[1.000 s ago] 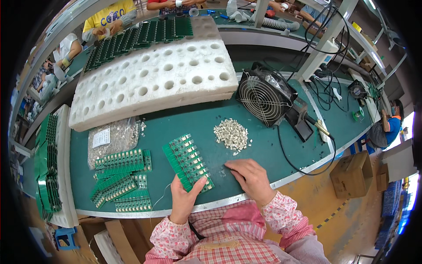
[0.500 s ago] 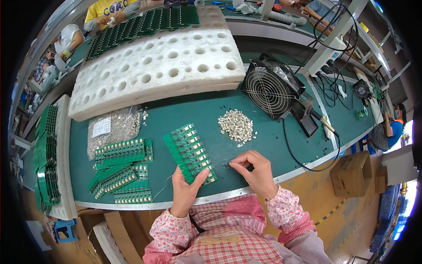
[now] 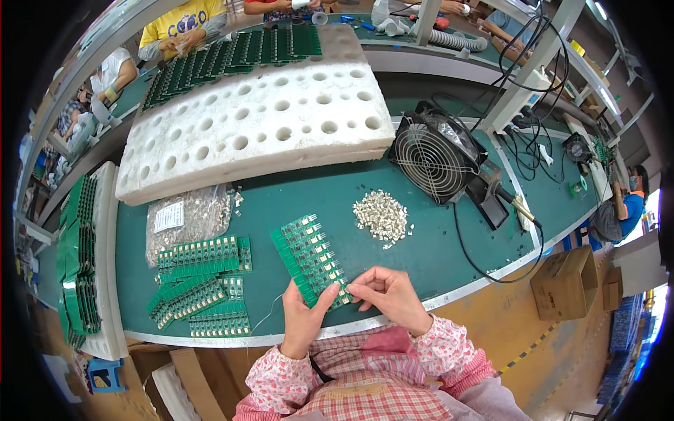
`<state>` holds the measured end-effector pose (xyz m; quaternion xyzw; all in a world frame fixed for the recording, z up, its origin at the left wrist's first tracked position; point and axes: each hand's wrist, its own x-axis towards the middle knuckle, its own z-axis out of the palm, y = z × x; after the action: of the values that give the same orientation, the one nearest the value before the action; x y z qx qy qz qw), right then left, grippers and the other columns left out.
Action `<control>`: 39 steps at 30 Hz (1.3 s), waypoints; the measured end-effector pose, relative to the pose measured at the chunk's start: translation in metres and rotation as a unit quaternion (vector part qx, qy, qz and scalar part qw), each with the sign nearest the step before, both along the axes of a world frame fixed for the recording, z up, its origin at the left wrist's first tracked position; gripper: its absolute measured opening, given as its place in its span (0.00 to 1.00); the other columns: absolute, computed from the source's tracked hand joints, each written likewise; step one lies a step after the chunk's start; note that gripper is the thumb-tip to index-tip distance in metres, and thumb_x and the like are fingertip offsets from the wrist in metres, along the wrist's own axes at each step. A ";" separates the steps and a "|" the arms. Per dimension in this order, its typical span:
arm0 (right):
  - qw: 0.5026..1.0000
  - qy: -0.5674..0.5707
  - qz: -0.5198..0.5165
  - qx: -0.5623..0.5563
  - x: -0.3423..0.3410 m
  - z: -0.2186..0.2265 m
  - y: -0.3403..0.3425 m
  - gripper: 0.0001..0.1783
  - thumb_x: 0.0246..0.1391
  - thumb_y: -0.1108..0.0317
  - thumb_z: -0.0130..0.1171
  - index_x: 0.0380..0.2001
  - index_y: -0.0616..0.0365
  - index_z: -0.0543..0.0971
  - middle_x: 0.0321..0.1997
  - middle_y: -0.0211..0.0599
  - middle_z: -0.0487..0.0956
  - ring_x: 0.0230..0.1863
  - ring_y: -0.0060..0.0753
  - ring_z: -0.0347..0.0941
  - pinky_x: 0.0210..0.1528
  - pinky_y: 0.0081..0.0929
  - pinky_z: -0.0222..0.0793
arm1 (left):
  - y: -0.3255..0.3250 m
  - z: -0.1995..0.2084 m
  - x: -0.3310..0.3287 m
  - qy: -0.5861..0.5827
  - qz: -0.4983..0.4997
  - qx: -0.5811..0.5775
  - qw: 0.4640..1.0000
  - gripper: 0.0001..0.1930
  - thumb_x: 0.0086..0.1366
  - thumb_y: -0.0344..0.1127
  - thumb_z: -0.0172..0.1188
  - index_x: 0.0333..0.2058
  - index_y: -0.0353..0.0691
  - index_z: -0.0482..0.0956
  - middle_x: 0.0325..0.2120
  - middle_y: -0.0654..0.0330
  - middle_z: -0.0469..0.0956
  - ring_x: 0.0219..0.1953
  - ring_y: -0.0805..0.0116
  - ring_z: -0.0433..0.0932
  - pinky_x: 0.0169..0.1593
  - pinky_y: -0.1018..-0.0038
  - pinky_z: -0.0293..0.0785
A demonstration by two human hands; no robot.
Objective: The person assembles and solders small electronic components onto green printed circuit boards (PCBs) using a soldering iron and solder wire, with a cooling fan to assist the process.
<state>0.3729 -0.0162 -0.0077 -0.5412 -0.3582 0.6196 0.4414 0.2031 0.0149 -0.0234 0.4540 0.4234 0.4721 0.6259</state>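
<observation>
We see left hand (image 3: 302, 321) pinching circuit board (image 3: 309, 254) by its near end over counter (image 3: 449, 256); right hand (image 3: 393, 298), fingers (image 3: 368, 292) pressed together at board's edge, contents unclear. One-ended grip: pushing could tilt it.

We have stacked boards (image 3: 199, 256) left of the circuit board (image 3: 307, 258), a parts pile (image 3: 380, 216) right and, farther right, a fan (image 3: 430, 163)

A head-worn fisheye looks down on the workbench (image 3: 281, 201).
</observation>
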 end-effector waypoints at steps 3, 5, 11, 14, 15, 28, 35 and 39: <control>1.000 -0.009 0.005 0.010 -0.002 -0.002 0.000 0.09 0.56 0.69 0.61 0.34 0.65 0.76 0.32 0.33 0.80 0.33 0.18 0.76 0.31 0.16 0.74 | 0.000 0.000 0.001 -0.002 0.004 -0.002 1.000 0.14 0.59 0.25 0.63 0.44 0.33 0.72 0.37 0.62 0.79 0.36 0.79 0.76 0.39 0.81 0.74; 1.000 -0.005 0.002 0.012 -0.002 -0.004 -0.001 0.09 0.57 0.69 0.61 0.34 0.65 0.76 0.32 0.33 0.80 0.33 0.18 0.76 0.31 0.16 0.74 | 0.000 -0.001 0.001 0.000 0.005 -0.003 1.000 0.14 0.59 0.25 0.63 0.43 0.33 0.72 0.36 0.62 0.79 0.36 0.79 0.76 0.39 0.80 0.74; 0.999 0.025 -0.017 0.027 -0.008 -0.012 -0.004 0.08 0.58 0.70 0.59 0.35 0.63 0.73 0.32 0.31 0.78 0.33 0.18 0.74 0.33 0.17 0.73 | -0.001 -0.001 0.001 0.006 0.009 -0.001 1.000 0.14 0.59 0.25 0.63 0.43 0.33 0.72 0.36 0.62 0.79 0.36 0.79 0.76 0.40 0.80 0.74; 0.998 0.015 -0.032 0.061 -0.014 -0.022 -0.009 0.08 0.58 0.71 0.58 0.34 0.63 0.71 0.33 0.31 0.76 0.34 0.17 0.74 0.36 0.18 0.74 | -0.002 0.000 0.003 0.014 0.015 0.005 1.000 0.14 0.58 0.24 0.63 0.43 0.33 0.73 0.36 0.62 0.79 0.36 0.79 0.76 0.40 0.80 0.74; 0.996 -0.008 -0.038 0.081 -0.015 -0.025 -0.009 0.08 0.59 0.71 0.57 0.34 0.63 0.70 0.34 0.31 0.76 0.35 0.16 0.73 0.37 0.19 0.74 | 0.000 -0.001 0.003 0.015 0.015 0.006 1.000 0.14 0.58 0.24 0.63 0.43 0.33 0.73 0.36 0.62 0.79 0.36 0.79 0.76 0.40 0.80 0.74; 0.985 -0.110 -0.055 0.123 -0.007 -0.016 -0.008 0.09 0.56 0.69 0.61 0.32 0.62 0.73 0.30 0.33 0.77 0.28 0.21 0.74 0.31 0.22 0.71 | -0.001 0.001 0.000 -0.011 -0.040 -0.014 0.999 0.22 0.56 0.22 0.63 0.49 0.35 0.68 0.40 0.62 0.77 0.40 0.76 0.77 0.44 0.78 0.75; 0.718 -0.605 -0.099 0.330 0.047 -0.014 0.011 0.10 0.44 0.71 0.65 0.33 0.53 0.78 0.31 0.29 0.73 0.33 0.34 0.72 0.32 0.30 0.70 | 0.000 0.005 0.001 -0.014 -0.025 -0.024 0.999 0.20 0.57 0.22 0.64 0.47 0.33 0.69 0.39 0.60 0.77 0.39 0.75 0.77 0.44 0.77 0.75; 0.703 -0.613 -0.035 0.361 0.059 -0.015 0.022 0.07 0.44 0.71 0.66 0.29 0.53 0.79 0.29 0.29 0.72 0.31 0.32 0.71 0.32 0.30 0.69 | 0.001 0.004 0.002 -0.032 -0.024 -0.021 0.999 0.20 0.57 0.21 0.63 0.48 0.34 0.69 0.40 0.61 0.77 0.40 0.74 0.77 0.45 0.76 0.76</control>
<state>0.4316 0.0057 -0.0228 -0.6131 -0.7266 -0.0408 0.3075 0.2055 0.0154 -0.0194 0.4356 0.4022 0.4623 0.6594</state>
